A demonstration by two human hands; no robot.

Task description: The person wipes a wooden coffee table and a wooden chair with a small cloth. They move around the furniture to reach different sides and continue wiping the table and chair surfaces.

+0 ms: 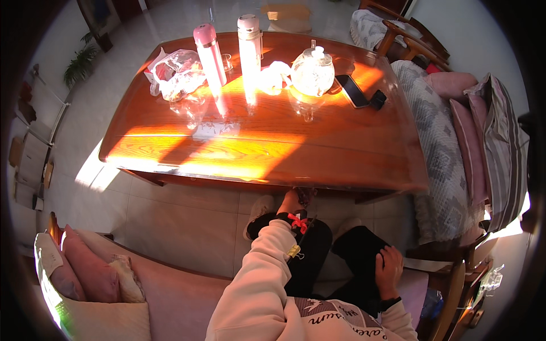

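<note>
My left hand (291, 200) reaches forward to the near edge of the wooden table (341, 145). A dark, partly shadowed thing (306, 196) is beside its fingers; whether the hand grips it cannot be told. On that wrist are a dark band and a red ribbon bow (297, 222), and a yellow binder clip (294, 250) is by the forearm sleeve. My right hand (389, 268) rests on my right thigh, holding nothing visible. On the table stand a pink thermos (209, 51), a white thermos (249, 51) and a glass teapot (313, 72).
A plastic bag (177, 72), a phone (352, 91) and a small black object (378, 99) lie on the table. Sofas with pink cushions (91, 268) and striped cushions (499, 149) flank me. A cardboard box (286, 17) stands beyond the table.
</note>
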